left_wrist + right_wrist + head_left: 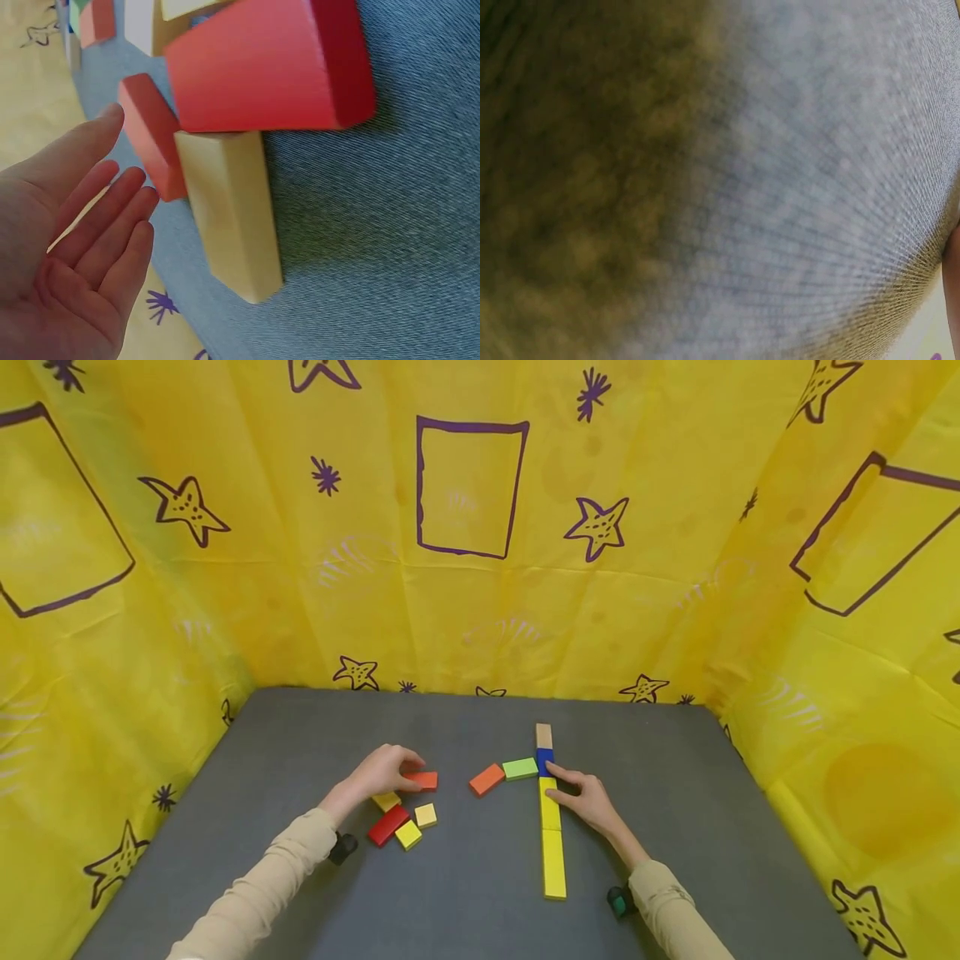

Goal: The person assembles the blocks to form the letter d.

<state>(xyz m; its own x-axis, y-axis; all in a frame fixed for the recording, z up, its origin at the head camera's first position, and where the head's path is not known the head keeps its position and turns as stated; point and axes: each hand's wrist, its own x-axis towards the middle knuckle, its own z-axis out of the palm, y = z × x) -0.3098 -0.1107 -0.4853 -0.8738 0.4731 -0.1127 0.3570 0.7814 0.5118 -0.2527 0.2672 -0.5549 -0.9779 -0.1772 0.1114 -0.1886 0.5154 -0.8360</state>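
Note:
My left hand (384,772) reaches over an orange block (426,781), fingers and thumb bent toward it. In the left wrist view, the thumb tip is right beside that orange block (152,135), and the fingers are loosely spread with nothing between them. My right hand (588,800) touches a column of blocks, forefinger at the blue block (543,760) and thumb on the upper yellow block (550,814). A second yellow block (553,864) continues the column downward; a plain wooden block (543,735) tops it. The right wrist view is mostly blurred sleeve and cloth.
A green block (519,769) abuts the column's left side, with an orange block (486,780) angled off its end. Near my left hand lie a red block (388,825), a dull yellow block (387,802), a bright yellow block (408,835) and a cream block (426,815).

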